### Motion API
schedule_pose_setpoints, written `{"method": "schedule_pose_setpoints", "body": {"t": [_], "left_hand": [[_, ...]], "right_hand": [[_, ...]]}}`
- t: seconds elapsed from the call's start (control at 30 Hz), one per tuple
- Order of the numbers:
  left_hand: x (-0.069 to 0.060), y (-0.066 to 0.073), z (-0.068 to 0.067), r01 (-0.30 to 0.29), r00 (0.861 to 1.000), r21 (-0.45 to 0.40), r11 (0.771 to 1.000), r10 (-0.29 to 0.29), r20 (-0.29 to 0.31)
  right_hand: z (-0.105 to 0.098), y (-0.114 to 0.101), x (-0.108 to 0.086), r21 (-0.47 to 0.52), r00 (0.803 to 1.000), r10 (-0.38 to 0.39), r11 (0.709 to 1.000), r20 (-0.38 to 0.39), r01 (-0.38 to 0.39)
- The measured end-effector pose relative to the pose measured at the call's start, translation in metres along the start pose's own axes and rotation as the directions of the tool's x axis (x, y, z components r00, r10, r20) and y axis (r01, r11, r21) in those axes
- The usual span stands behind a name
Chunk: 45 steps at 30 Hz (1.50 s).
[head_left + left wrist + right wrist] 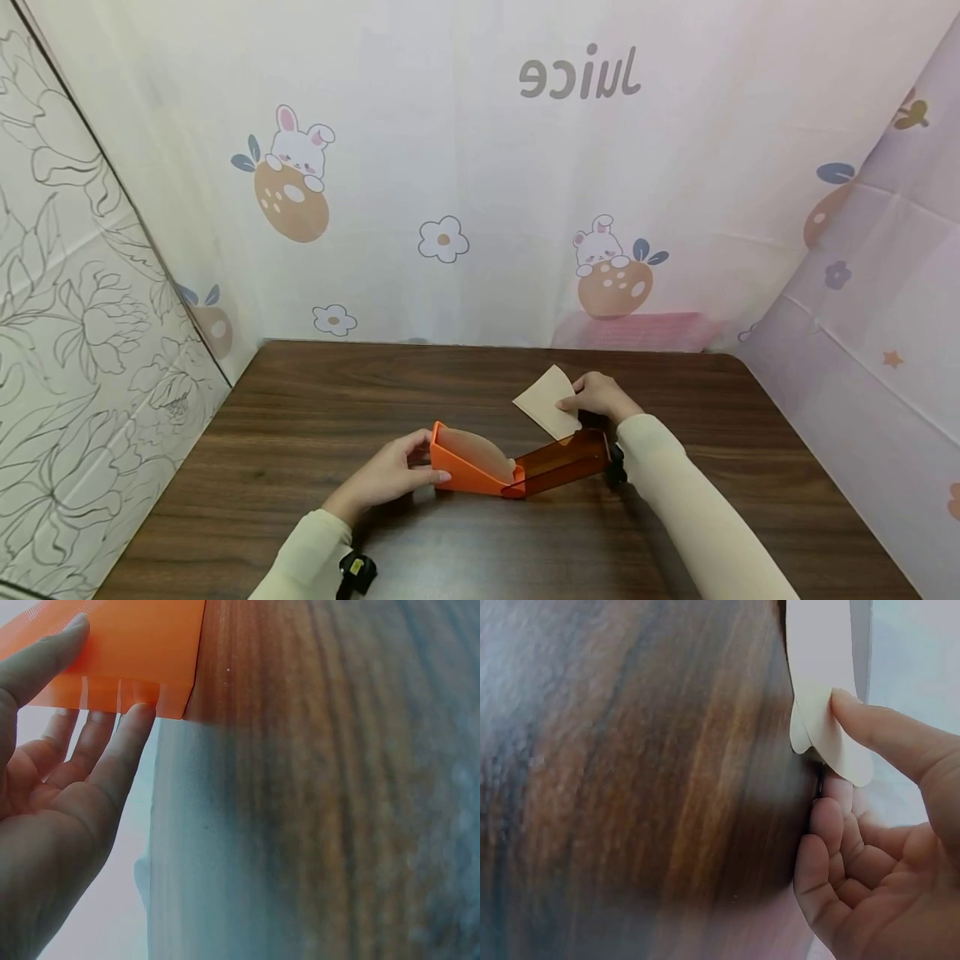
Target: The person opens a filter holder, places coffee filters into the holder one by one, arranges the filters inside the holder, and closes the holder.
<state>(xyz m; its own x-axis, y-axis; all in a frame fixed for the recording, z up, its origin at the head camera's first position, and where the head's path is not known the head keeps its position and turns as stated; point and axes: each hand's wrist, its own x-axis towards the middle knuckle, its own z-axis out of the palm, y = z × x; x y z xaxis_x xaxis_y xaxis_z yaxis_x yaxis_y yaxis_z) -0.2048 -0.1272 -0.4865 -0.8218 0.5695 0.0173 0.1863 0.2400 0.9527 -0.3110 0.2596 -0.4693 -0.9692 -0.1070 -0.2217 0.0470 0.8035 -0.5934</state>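
An orange holder [468, 472] stands on the table with its translucent brown lid [562, 463] swung down to the right. Cream paper sheets [472, 448] fill the holder. My left hand [390, 471] grips its left end, thumb on the near side; in the left wrist view the left hand [82, 780] has its thumb and fingers on the orange wall [142, 645]. Behind the lid, my right hand [600, 395] pinches a stack of cream paper [549, 402]. The right wrist view has the right hand [892, 825] with its thumb on the paper [821, 667], other fingers curled below.
The dark wooden table [315, 400] reaches back to a printed curtain [390, 167]. A pink patterned patch [637, 331] shows at the curtain's foot behind the table's back edge. Side curtains stand left and right.
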Motion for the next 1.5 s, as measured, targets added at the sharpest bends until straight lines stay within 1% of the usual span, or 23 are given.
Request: {"method": "schedule_pose_setpoints", "body": {"t": [0.1,0.2,0.43,0.7,0.93,1.1,1.27,1.5], "left_hand": [[0.000,0.001,0.000,-0.004,1.000,-0.001,1.000,0.004,-0.002],[-0.001,0.002,0.000,-0.007,1.000,0.001,1.000,0.007,-0.002],[0.000,0.002,0.000,0.001,1.000,0.005,1.000,-0.001,-0.006],[0.000,0.002,0.001,0.005,1.000,-0.006,1.000,-0.005,-0.002],[-0.001,0.001,0.000,0.001,1.000,0.004,1.000,-0.001,-0.006],[0.000,0.000,0.000,-0.007,1.000,0.020,1.000,0.007,-0.006],[0.000,0.001,0.000,-0.005,1.000,0.013,1.000,0.005,-0.009],[0.000,0.002,0.001,0.005,1.000,0.017,1.000,-0.005,-0.016]], "right_hand": [[0.000,0.003,0.001,0.028,1.000,0.002,1.000,0.005,-0.002],[-0.001,0.005,0.001,0.026,1.000,-0.011,1.000,0.007,0.011],[-0.003,0.006,-0.001,0.042,1.000,-0.007,0.999,-0.006,0.007],[-0.003,0.008,-0.004,0.060,1.000,-0.014,0.998,0.006,0.014],[-0.003,0.009,-0.004,0.041,0.999,-0.045,0.998,-0.014,0.045],[-0.005,0.007,-0.008,0.060,0.998,-0.067,0.996,0.002,0.067],[-0.008,0.006,-0.012,0.079,0.997,-0.073,0.994,0.011,0.072],[-0.010,0.006,-0.014,0.056,0.993,-0.115,0.992,-0.032,0.117]]}}
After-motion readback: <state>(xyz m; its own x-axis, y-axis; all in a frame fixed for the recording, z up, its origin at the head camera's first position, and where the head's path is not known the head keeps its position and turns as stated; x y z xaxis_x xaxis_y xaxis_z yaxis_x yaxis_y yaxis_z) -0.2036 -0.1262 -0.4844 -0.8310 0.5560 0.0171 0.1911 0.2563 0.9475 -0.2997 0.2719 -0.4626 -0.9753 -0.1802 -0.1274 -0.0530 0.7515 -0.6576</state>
